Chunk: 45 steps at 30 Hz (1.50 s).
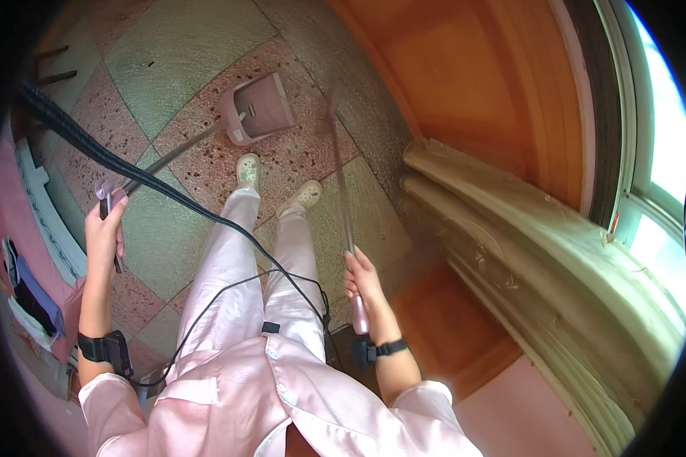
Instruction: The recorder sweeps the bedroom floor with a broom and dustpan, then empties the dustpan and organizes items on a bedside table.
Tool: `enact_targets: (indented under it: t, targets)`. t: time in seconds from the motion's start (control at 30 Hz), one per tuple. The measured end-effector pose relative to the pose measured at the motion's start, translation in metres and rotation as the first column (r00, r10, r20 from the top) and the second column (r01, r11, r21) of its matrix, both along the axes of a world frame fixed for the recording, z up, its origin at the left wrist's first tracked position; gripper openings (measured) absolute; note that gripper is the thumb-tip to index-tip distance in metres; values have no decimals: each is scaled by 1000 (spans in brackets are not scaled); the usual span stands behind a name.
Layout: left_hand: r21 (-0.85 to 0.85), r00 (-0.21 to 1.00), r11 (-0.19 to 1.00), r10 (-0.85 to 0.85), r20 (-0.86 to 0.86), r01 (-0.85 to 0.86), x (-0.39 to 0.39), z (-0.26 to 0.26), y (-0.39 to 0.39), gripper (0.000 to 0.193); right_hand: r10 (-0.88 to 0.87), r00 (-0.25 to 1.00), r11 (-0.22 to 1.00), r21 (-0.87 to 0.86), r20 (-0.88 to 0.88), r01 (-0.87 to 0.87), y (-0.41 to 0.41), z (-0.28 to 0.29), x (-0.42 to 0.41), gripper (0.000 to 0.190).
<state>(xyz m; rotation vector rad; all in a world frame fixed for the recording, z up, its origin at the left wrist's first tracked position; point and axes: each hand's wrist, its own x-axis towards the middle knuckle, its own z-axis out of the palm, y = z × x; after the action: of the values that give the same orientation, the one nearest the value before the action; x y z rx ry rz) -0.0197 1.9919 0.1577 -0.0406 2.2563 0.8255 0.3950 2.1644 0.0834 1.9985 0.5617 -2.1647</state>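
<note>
My left hand (104, 231) is closed around the upper end of a long-handled dustpan's pole (177, 149), where a lilac fitting and a dark grip show. Ahead of my feet, the pink dustpan (270, 100) rests on the tiled floor with a few small bits inside. In my right hand (363, 275) is the pink-ended handle of a broom (341, 188). Its stick reaches forward to the right of the pan, and its far end is too blurred to make out. Dark specks of debris (197, 163) lie scattered over the reddish tiles around the pan.
A black cable (166, 194) hangs across the view and over my legs. Long greenish curtains (526, 228) hang at right, beside an orange wooden panel (463, 74) and a window (663, 114). Folded clothes (34, 291) lie on a pink surface at left. Dark furniture legs (57, 77) show at upper left.
</note>
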Motion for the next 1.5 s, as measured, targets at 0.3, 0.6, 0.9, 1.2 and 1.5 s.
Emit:
enact_targets:
  t: [0.3, 0.6, 0.9, 1.2, 1.5]
  targets:
    - [-55, 973, 972, 230, 33, -228, -50, 8, -84, 34, -8, 912, 987, 151, 411, -59, 68, -51, 52, 63]
    - [-156, 969, 957, 245, -22, -245, -90, -2, -133, 35, 167, 894, 970, 92, 415, -224, 37, -93, -69, 59]
    - [-156, 958, 946, 284, -28, -285, -131, -14, -141, 33, 368, 929, 921, -121, -42, -370, -1, -65, -260, 17]
    - [-112, 948, 943, 317, 25, -312, -140, -4, -136, 29, 176, 970, 971, -129, -170, -199, 46, -43, -309, 12]
    - [-88, 947, 945, 319, 31, -315, -151, -3, -132, 28, 177, 982, 983, -68, 70, -172, 96, 29, -205, 14]
